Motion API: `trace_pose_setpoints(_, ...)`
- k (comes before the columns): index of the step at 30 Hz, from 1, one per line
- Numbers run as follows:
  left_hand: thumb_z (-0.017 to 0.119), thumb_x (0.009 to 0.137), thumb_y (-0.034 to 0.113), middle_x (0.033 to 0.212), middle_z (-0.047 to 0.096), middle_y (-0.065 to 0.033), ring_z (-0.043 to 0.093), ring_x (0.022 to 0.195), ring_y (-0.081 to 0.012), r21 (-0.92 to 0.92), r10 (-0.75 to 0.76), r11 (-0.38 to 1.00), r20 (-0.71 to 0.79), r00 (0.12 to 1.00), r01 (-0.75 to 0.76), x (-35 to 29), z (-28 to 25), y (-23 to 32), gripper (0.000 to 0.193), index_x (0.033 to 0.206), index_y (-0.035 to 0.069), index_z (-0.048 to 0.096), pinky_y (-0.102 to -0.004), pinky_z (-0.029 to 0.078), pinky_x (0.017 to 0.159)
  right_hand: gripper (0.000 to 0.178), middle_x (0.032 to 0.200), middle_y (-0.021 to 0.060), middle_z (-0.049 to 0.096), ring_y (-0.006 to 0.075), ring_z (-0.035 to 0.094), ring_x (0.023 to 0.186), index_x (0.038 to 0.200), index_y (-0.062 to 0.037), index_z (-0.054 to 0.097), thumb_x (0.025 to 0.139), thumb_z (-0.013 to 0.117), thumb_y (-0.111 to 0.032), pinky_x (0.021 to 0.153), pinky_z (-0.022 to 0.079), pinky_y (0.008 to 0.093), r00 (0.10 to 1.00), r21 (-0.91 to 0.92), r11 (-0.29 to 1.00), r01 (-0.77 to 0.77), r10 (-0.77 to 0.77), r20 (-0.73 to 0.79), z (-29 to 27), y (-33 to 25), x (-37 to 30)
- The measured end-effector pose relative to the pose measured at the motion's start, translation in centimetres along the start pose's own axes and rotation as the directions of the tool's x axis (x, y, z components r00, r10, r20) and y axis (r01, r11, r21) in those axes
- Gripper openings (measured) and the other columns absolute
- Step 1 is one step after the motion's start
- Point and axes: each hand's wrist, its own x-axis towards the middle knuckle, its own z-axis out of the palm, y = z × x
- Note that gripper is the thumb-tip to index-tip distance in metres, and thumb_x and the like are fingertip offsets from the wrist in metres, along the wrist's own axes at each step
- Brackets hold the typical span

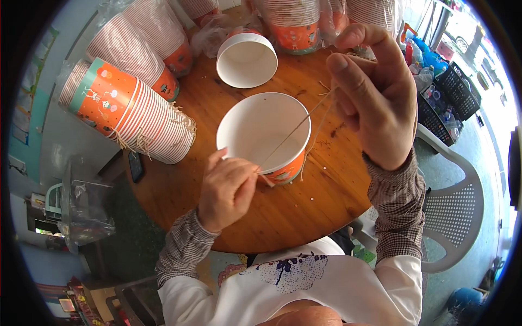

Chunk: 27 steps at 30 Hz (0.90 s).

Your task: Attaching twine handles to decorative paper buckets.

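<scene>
Clamped at both ends: thin string (293,132), pinched in left hand (231,187), caught in fingers of right hand (378,98). Slanting lower left to upper right across mouth of paper bucket (239,130). Left hand nearer; contact with rim unclear.

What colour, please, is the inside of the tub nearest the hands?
The tub is white inside, best seen in the head view.

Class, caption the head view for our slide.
Left hand and right hand hold a thin string over an open paper tub on a wooden table.
</scene>
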Motion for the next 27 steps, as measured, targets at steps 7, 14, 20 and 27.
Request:
trace_pose_setpoints(7,0.061,0.085,0.002,0.099,0.067,-0.0033,0.061,0.110,-0.0217,0.124,0.098,0.985,0.179,0.979,-0.121,-0.3,-3.2,-6.5,0.014,0.097,0.009,0.065,-0.0452,0.033,0.107,0.021,0.060,-0.0070,0.041,0.0008,0.035,0.046,0.113,-0.0061,0.056,0.097,0.059,-0.020,0.039,0.025,0.0185,0.914,0.010,0.944,-0.330,0.317,0.252,-6.1,0.1,0.1)
trace_pose_setpoints(14,0.059,0.087,-0.002,0.118,0.062,-0.0106,0.056,0.117,-0.0289,0.313,-0.032,0.948,-0.103,0.994,0.063,1.1,-4.4,-11.5,0.028,0.114,0.006,0.066,-0.0422,0.043,0.100,0.019,0.071,-0.0016,0.053,0.0041,0.048,0.049,0.113,-0.0044,0.054,0.096,0.058,-0.012,0.041,0.035,0.0175,0.832,0.183,0.843,-0.505,0.419,0.364,-6.3,1.8,-1.2)
trace_pose_setpoints(20,0.055,0.092,-0.001,0.106,0.066,-0.0145,0.065,0.094,-0.0217,-0.330,-0.083,0.944,-0.314,0.946,-0.026,0.2,-1.1,-3.0,0.022,0.112,-0.003,0.063,-0.0319,0.054,0.080,0.017,0.075,0.0019,0.056,0.0080,0.052,0.052,0.111,-0.0051,0.054,0.096,0.057,-0.012,0.043,0.039,0.0187,0.836,0.408,0.733,-0.545,0.438,0.331,-2.7,4.0,-2.5)
trace_pose_setpoints(27,0.051,0.101,0.016,0.121,0.061,-0.0144,0.059,0.111,-0.0194,-0.888,-0.216,-0.138,0.460,0.861,0.440,1.7,4.8,0.3,0.037,0.132,-0.002,0.050,-0.0292,0.049,0.091,0.014,0.078,0.0026,0.052,0.0071,0.049,0.053,0.110,-0.0055,0.054,0.097,0.055,-0.010,0.045,0.039,0.0183,0.829,0.504,0.658,-0.560,0.454,0.327,-0.8,4.7,-2.9)
